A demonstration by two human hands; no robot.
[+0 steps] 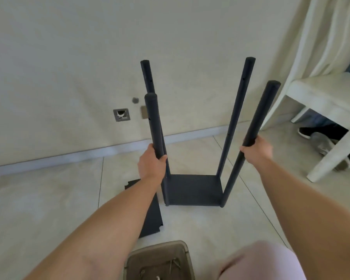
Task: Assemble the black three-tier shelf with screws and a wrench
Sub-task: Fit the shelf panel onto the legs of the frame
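Tiled floor (200,225): four poles (233,116), two gripping hands (151,162).

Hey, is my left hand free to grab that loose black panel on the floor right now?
Probably not yet. The left hand grips a shelf post. The loose panel lies just below that forearm with nothing on it, so letting go should leave the way free.

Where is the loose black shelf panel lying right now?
In the head view the loose shelf panel lies flat on the tiled floor, left of the standing frame's base panel and partly hidden under the left forearm, just beyond the brown tray.
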